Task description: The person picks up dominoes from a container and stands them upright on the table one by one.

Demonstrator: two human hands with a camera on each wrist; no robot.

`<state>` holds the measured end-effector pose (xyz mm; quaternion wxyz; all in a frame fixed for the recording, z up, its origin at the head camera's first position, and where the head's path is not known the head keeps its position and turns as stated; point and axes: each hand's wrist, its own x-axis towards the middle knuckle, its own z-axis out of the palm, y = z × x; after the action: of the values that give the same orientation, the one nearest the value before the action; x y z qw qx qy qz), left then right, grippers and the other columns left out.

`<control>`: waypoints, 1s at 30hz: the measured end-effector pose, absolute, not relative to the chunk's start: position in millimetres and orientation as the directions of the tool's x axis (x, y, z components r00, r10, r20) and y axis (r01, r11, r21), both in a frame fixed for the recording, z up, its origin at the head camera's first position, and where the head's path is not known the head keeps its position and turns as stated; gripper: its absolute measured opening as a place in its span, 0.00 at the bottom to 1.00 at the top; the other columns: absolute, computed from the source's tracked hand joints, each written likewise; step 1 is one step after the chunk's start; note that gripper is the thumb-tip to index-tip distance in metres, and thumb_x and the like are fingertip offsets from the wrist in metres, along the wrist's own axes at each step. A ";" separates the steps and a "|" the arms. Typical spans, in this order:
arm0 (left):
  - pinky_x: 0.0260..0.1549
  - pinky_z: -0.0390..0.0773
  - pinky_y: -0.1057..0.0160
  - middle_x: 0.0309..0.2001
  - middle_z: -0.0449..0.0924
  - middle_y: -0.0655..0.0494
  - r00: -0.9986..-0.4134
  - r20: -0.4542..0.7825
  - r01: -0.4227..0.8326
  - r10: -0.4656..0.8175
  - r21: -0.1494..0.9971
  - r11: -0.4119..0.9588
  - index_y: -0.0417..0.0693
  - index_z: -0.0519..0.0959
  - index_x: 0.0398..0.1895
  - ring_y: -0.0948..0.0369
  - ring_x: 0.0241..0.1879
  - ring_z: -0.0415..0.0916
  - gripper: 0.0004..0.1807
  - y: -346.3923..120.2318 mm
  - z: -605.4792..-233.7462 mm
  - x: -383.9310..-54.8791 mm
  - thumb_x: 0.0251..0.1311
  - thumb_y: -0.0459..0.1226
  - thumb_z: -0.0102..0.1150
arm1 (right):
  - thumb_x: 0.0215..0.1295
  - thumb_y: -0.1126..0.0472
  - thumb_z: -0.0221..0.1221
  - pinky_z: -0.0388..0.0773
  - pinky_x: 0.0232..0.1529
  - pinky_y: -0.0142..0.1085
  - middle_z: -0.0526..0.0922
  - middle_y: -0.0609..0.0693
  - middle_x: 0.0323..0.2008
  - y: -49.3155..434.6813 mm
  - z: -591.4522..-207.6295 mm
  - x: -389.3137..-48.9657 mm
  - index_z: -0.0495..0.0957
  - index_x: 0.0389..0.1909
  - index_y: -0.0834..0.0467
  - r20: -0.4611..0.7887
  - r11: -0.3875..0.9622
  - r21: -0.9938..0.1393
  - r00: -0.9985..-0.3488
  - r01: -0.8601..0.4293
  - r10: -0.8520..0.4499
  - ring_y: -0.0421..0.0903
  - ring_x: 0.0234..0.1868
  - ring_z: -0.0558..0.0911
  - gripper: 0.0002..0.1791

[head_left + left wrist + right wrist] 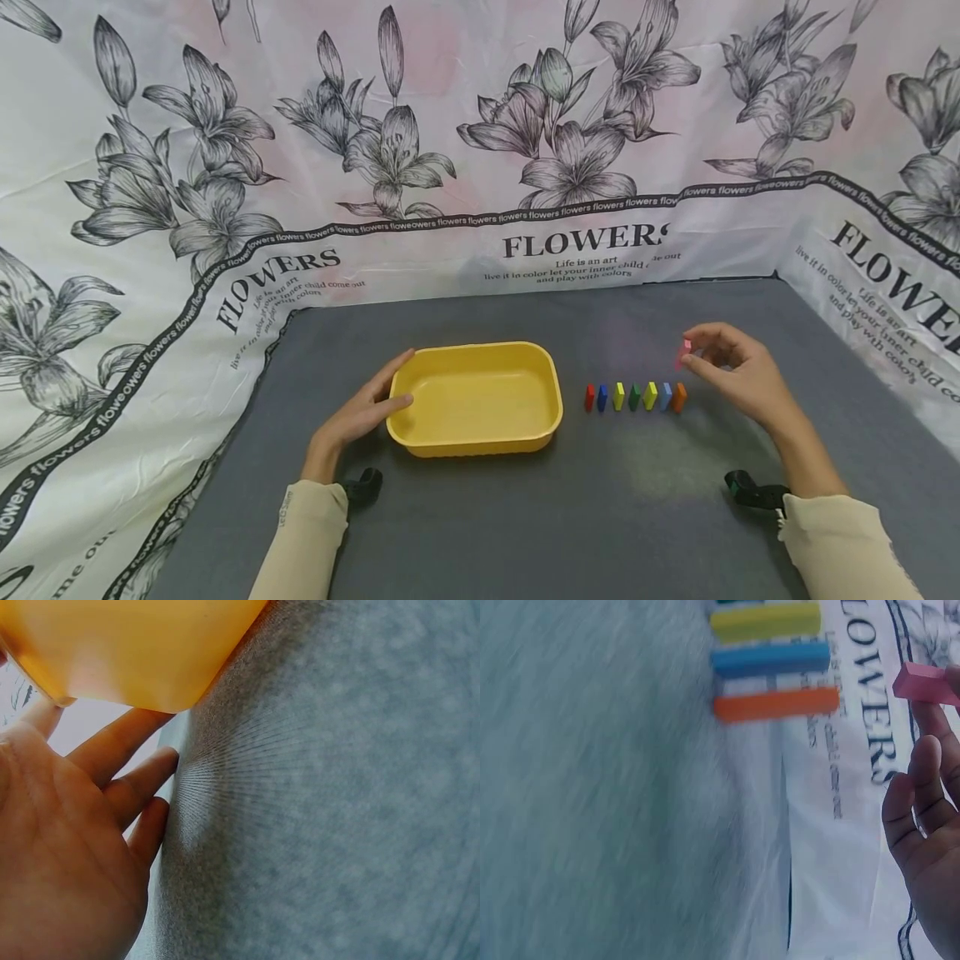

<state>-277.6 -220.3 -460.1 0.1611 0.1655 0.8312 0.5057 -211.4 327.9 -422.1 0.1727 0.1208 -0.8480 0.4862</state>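
A yellow rectangular plastic basin (474,446) stands on the dark grey tabletop. At its left end rests my left hand (365,410), thumb across the rim and the other fingers spread along the outside. Those fingers look nearly straight against the basin wall (142,660) in the left wrist view. My right hand (738,371) pinches a small pink block (683,353) between thumb and fingertips, raised above the right end of a row of blocks. The nearest standing one is orange (679,397), beside a light blue block (665,397). In the right wrist view the pink block (926,682) is partly covered by fingers.
Farther left in the row stand a red block (589,397), a dark blue block (602,397), a green block (634,396) and two yellow ones, all upright right of the basin. A flower-printed white cloth (420,267) hangs behind and around the table.
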 end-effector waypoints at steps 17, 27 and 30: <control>0.76 0.48 0.32 0.84 0.44 0.55 -0.895 -0.101 0.117 0.435 0.887 0.446 0.73 0.49 0.82 0.44 0.81 0.47 0.40 -219.8 -458.2 -276.5 0.73 0.44 0.56 | 0.66 0.70 0.65 0.74 0.30 0.28 0.82 0.32 0.37 362.0 -445.0 -206.1 0.78 0.51 0.64 0.310 0.542 -0.774 -0.942 -0.328 -0.128 0.35 0.31 0.78 0.14; 0.75 0.50 0.32 0.83 0.45 0.54 -0.894 -0.091 0.125 0.440 0.890 0.439 0.72 0.49 0.82 0.43 0.80 0.49 0.39 -220.3 -459.7 -277.2 0.73 0.44 0.55 | 0.63 0.71 0.66 0.75 0.30 0.31 0.82 0.35 0.37 365.9 -449.2 -207.4 0.78 0.49 0.64 0.222 0.577 -0.761 -0.955 -0.295 -0.196 0.36 0.32 0.79 0.14; 0.75 0.50 0.32 0.83 0.45 0.54 -0.892 -0.093 0.124 0.442 0.890 0.439 0.72 0.49 0.82 0.43 0.80 0.50 0.39 -220.5 -459.6 -277.2 0.73 0.44 0.55 | 0.63 0.71 0.66 0.74 0.29 0.32 0.82 0.39 0.35 365.0 -449.0 -207.5 0.79 0.48 0.63 0.202 0.585 -0.758 -0.957 -0.288 -0.209 0.37 0.31 0.79 0.14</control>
<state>-277.2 -220.5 -459.6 0.1583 0.1699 0.8334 0.5015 -207.5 365.0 -449.0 0.0454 0.1397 -0.8892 0.4333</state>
